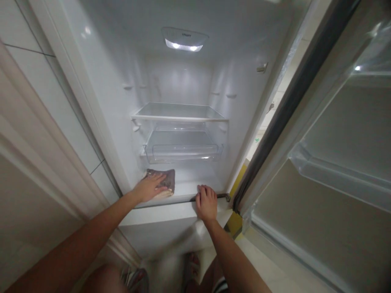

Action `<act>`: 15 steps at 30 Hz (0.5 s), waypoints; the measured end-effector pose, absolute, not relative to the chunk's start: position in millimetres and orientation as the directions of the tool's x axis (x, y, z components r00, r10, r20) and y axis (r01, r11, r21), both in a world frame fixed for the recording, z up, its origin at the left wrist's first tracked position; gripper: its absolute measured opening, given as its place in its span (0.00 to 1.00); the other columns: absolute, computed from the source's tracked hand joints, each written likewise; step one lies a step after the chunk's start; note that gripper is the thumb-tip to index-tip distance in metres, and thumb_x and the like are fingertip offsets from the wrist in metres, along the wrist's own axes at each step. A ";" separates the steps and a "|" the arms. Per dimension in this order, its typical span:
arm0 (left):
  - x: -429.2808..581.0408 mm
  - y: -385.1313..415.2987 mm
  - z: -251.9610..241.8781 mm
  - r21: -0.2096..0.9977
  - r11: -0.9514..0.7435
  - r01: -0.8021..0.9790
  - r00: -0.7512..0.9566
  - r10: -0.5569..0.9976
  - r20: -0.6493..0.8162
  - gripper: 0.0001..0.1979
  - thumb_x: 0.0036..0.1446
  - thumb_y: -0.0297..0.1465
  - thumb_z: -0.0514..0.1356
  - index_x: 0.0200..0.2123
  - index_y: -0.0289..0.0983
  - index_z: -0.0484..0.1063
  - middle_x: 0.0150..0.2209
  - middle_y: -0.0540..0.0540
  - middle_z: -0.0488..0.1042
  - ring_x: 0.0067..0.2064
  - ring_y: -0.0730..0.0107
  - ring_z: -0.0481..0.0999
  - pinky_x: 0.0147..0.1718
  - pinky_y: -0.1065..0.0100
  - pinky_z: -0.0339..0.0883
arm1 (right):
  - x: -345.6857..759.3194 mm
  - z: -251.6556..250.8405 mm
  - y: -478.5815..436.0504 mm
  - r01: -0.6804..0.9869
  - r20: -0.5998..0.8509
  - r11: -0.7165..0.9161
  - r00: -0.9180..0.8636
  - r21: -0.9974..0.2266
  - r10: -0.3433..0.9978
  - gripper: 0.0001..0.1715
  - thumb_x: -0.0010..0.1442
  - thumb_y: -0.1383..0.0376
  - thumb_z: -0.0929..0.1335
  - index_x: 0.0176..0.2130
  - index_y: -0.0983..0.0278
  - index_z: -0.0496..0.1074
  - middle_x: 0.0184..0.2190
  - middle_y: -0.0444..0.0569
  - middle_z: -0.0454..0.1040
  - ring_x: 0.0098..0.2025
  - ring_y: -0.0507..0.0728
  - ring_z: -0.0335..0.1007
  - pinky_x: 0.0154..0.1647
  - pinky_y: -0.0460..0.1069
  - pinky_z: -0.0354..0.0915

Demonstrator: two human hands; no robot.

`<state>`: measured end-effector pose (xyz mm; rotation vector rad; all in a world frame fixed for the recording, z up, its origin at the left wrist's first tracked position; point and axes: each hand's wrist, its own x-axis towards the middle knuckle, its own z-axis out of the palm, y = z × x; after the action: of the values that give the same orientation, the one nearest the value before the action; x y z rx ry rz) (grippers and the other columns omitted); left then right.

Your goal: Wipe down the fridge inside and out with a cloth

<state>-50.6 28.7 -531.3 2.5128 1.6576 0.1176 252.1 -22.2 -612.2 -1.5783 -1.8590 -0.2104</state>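
Observation:
Inside an opened fridge, a folded brown cloth (170, 179) lies on the white floor of the compartment at its left front. My left hand (149, 187) rests flat on this cloth, fingers spread and pointing right. On the front edge of the fridge floor (183, 189), right of the middle, sits my right hand (207, 202). Its fingers are bent over the edge and close together, with no loose object visible in them. A gap of bare white floor separates the cloth from my right hand.
Above the hands are a clear drawer (183, 152) and a glass shelf (183, 110). A lamp (185, 40) glows near the top. The fridge door (342, 130) stands wide on the right, with clear bins. Tiled wall (55, 89) is at the left; feet show below.

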 end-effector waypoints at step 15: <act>-8.5 28.7 -520.9 0.175 -0.422 0.889 0.423 0.905 0.032 0.36 0.69 0.47 0.61 0.75 0.41 0.62 0.75 0.37 0.62 0.75 0.51 0.63 0.73 0.51 0.58 | 257.4 -617.8 -19.5 0.913 0.584 0.279 -0.056 -0.298 0.810 0.22 0.73 0.66 0.62 0.61 0.62 0.76 0.57 0.55 0.76 0.60 0.63 0.68 0.64 0.58 0.61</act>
<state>-8.5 28.7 -520.9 2.5376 1.6094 0.1835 257.4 -19.5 -617.8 -1.5494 -1.8795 -0.1966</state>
